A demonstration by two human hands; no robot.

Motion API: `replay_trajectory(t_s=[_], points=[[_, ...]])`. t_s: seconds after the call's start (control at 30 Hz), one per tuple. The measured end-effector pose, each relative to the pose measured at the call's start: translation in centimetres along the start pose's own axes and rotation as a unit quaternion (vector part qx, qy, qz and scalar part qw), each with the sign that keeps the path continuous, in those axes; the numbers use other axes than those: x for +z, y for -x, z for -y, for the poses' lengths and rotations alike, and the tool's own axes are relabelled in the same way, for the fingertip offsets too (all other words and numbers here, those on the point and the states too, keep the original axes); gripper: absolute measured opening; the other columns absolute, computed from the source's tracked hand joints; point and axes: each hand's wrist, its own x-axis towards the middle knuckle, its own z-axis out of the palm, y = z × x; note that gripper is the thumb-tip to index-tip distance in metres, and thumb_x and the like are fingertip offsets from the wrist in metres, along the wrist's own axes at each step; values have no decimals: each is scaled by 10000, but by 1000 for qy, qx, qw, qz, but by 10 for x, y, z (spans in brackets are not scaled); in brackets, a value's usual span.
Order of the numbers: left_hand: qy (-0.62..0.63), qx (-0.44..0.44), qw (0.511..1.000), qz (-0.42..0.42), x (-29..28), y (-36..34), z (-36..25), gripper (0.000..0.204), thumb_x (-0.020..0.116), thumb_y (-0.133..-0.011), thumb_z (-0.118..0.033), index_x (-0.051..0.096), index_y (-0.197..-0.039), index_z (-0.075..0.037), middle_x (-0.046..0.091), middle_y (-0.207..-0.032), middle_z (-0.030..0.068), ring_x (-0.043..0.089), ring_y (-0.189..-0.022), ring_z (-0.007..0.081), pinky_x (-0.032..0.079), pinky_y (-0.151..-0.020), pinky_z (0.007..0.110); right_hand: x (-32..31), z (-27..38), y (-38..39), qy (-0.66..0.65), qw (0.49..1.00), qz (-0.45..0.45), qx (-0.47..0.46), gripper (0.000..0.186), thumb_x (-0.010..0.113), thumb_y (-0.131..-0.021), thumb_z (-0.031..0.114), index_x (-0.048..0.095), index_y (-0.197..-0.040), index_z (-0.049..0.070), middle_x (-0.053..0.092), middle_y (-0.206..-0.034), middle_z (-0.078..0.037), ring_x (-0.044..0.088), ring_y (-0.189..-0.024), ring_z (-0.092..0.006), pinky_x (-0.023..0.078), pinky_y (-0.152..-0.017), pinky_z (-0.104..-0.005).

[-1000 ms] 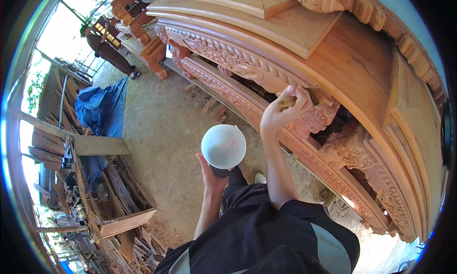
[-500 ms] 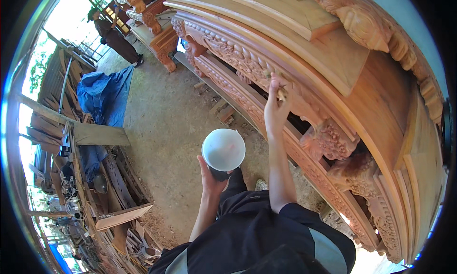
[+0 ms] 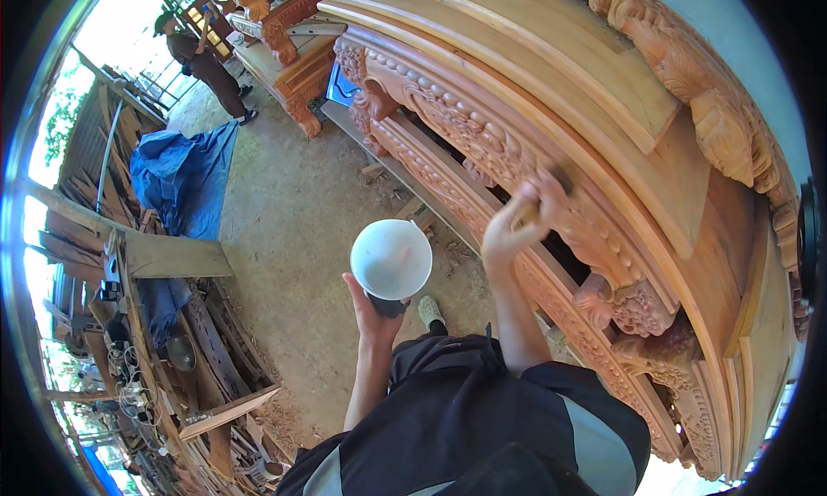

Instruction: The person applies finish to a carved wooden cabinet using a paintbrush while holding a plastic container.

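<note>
My left hand (image 3: 375, 322) is closed around a white round bowl (image 3: 391, 255), with something dark under it. The bowl is held level with its pale inside facing up. My right hand (image 3: 514, 229) grips a wooden-handled brush (image 3: 557, 180), slightly blurred, with its dark head at the carved upper band (image 3: 452, 108) of a large reddish wooden piece of furniture. I cannot tell whether the bristles touch the wood. Below that band are dark openings and a lower carved rail (image 3: 428, 173).
A person in dark clothes (image 3: 207, 69) stands at the back left near more carved furniture (image 3: 293, 91). A crumpled blue tarp (image 3: 177, 181) lies on the left. Planks, cables and tools crowd a rack (image 3: 207, 349). Wood offcuts lie on the dirt floor (image 3: 284, 229) beneath the furniture.
My right hand moved up along the carving, then back down and rightward, the brush head now showing. The bowl shifted slightly left and up. More of my shoe shows, and the view has shifted.
</note>
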Motion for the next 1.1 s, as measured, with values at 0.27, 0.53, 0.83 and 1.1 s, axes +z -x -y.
replay_trajectory(t_s=[0.27,0.53,0.83,1.1], points=[[11,13,1000,21,-4,-32,-47,687,447,-963,-695,465,-1417,-179,550,-1359,133,584,-972,245,471,-614,352,33,-13,-17,105,992,68,-1,122,560,-1026,50,583,-1139,10,607,-1109,-124,569,-1048,-229,459,-895,-332],[-1,3,1000,20,-9,-50,-64,670,445,-966,-693,467,-1417,-198,552,-1364,117,573,-959,230,453,-606,344,23,-5,2,160,987,-9,-20,120,575,-1027,83,586,-1113,0,606,-1146,-120,583,-1013,-180,455,-869,-301],[-10,-18,1000,11,-6,-87,-75,697,429,-963,-706,450,-1429,-188,556,-1349,123,577,-908,236,462,-595,343,117,-17,14,-87,973,201,70,111,657,-928,17,613,-1030,24,630,-1084,-128,588,-991,-274,473,-845,-380],[-4,-3,1000,-15,-10,-132,-117,719,439,-949,-718,448,-1432,-186,553,-1356,126,588,-917,241,459,-581,342,111,-4,31,44,996,-54,63,125,557,-1023,46,554,-1142,8,510,-1145,-128,535,-1002,-205,423,-921,-311]])
